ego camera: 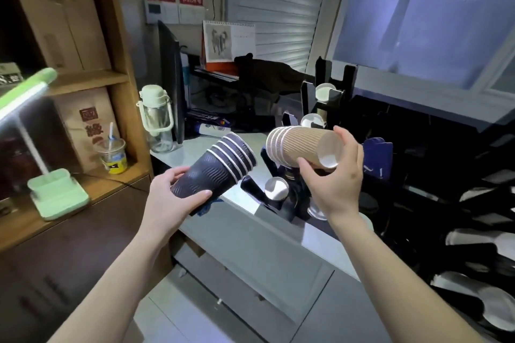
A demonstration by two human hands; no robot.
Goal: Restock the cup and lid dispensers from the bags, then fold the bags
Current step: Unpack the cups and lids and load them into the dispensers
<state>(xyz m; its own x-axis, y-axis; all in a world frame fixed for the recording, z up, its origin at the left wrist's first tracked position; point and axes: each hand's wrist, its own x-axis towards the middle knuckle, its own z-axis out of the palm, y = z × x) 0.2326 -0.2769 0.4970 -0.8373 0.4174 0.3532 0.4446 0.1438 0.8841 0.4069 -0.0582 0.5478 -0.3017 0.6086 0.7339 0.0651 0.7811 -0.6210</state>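
My left hand (174,198) grips a nested stack of black ribbed paper cups (220,167), held on its side with the rims pointing up and right. My right hand (337,178) holds a nested stack of brown ribbed paper cups (298,146), also on its side, its white base facing me and its rims pointing left. Both stacks hover above the grey counter (245,220). Behind and below them stands the black cup dispenser (326,103), with white cup ends showing in its slots. No bags can be made out.
A green-lidded water bottle (156,117) stands at the counter's far left beside a dark monitor (171,78). Wooden shelves on the left hold a green desk lamp (55,192) and a plastic drink cup (111,154). Black racks with white lids (479,239) fill the right.
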